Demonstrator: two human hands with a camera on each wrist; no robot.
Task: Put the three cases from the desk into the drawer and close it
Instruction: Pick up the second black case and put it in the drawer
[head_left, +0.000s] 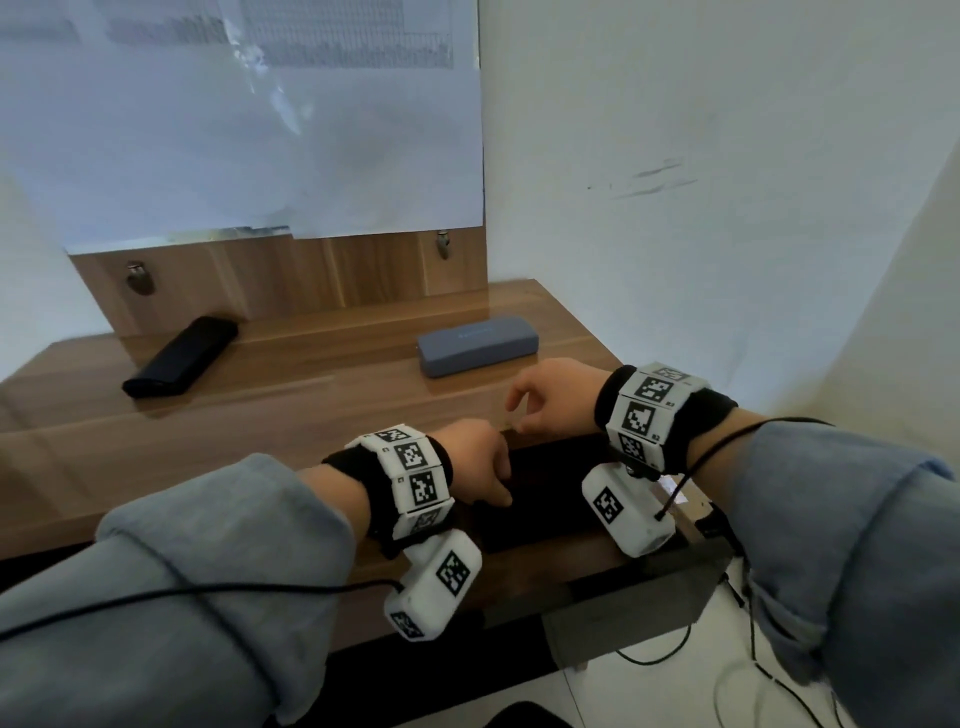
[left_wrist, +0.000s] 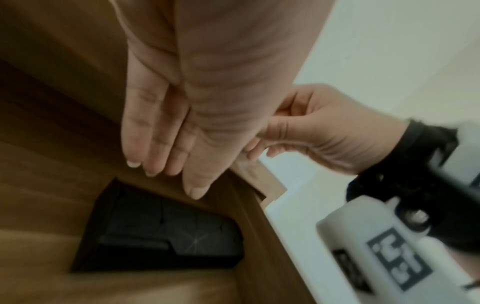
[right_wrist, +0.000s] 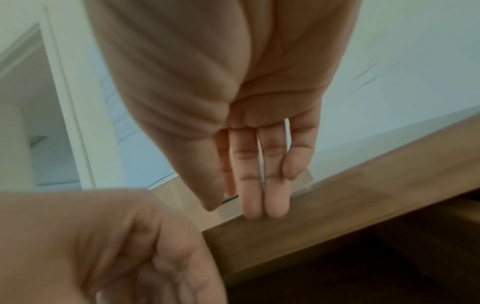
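A black case (head_left: 179, 358) lies at the back left of the wooden desk (head_left: 260, 426), and a grey case (head_left: 478, 345) lies at the back right. Below the desk's front edge the drawer (head_left: 550, 499) stands pulled out, and a dark case (left_wrist: 166, 232) lies inside it. My left hand (head_left: 480, 467) hangs over the drawer with its fingers (left_wrist: 155, 144) straight and together, holding nothing. My right hand (head_left: 545, 400) is at the desk's front edge (right_wrist: 337, 216), and its fingertips (right_wrist: 262, 205) touch the wood. It holds nothing.
A wooden back panel (head_left: 285, 275) with a large paper sheet (head_left: 234, 130) above it rises behind the desk. A white wall (head_left: 727, 208) closes the right side. Black cables (head_left: 727, 675) trail on the pale floor at the lower right.
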